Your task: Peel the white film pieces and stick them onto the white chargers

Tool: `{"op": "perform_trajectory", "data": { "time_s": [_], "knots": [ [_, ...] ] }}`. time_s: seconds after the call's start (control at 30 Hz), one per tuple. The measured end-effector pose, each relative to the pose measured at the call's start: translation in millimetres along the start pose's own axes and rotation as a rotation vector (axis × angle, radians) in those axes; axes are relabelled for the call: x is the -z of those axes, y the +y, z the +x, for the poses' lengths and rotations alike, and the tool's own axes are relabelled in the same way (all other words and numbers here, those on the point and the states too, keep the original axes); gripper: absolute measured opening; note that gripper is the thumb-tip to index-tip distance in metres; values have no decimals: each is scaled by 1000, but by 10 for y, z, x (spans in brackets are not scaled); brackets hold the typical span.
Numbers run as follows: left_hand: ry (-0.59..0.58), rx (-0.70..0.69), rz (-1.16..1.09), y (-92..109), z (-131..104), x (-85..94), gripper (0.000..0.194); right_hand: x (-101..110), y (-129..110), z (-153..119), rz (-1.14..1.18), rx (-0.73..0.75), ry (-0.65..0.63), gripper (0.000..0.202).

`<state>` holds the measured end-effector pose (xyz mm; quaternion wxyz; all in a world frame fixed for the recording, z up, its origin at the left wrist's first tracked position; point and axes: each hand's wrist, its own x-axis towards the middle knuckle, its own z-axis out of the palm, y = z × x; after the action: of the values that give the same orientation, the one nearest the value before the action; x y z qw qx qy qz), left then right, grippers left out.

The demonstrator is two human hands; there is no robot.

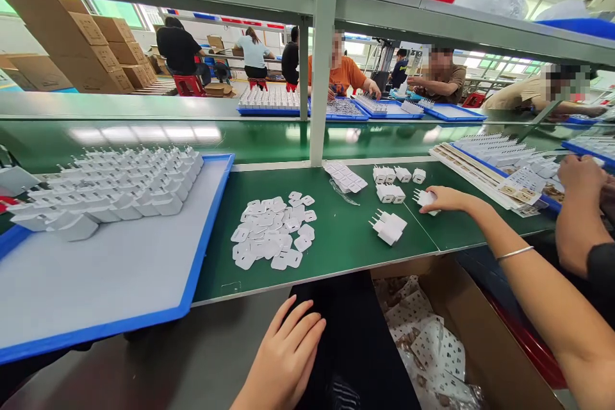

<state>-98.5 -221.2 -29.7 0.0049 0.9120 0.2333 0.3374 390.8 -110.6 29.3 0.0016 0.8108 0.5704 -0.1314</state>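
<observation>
On the green bench, my right hand (446,197) has its fingers closed on a white plug charger (425,202), whose pins point left. Just left of it lie several more white chargers (389,227), some set in small rows. My left hand (291,352) rests over my dark-clothed lap below the bench edge, its fingers stretched out with nothing in them. A loose pile of small white plastic covers (264,230) lies on the bench beyond that hand. Farther back is a sheet of white squares (344,177) on clear film.
A blue-rimmed tray (204,250) on the left carries rows of white chargers. Sticker sheets (485,179) and a co-worker's hands (583,173) are at right. A cardboard box (461,295) with used backing sheets stands below. A metal post (318,77) rises behind the bench.
</observation>
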Motion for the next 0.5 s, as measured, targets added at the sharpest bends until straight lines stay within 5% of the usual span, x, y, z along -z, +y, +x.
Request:
{"op": "perform_trajectory", "data": {
  "time_s": [0.23, 0.5],
  "knots": [
    [-20, -4, -9, 10, 8, 18, 27, -122, -297, 36, -2, -208, 77, 87],
    [-28, 33, -11, 23, -104, 19, 27, -2, -534, 106, 33, -280, 90, 71]
  ]
}}
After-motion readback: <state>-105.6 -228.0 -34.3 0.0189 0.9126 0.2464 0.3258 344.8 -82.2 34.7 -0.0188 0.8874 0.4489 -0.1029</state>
